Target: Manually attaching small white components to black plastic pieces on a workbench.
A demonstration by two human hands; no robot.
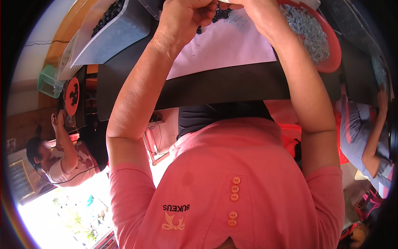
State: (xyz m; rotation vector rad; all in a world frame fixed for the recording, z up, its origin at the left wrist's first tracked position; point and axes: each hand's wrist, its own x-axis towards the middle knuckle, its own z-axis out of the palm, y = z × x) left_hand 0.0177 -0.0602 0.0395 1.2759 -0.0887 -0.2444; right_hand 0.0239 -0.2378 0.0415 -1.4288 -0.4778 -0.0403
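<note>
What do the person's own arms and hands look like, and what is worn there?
Short, plain pink sleeves leave both forearms bare. Nothing is worn on the wrists. The left hand and right hand are ungloved, partly cut off by the picture's edge.

Pink short-sleeved shirt [265, 178], 5 orange buttons [235, 189]

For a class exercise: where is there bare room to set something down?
Free: near part of the pale sheet and black tabletop strip below, between forearms. Crowded: far end (left hand, right hand, black pieces) and flanks (plastic bin, red basin).
</note>
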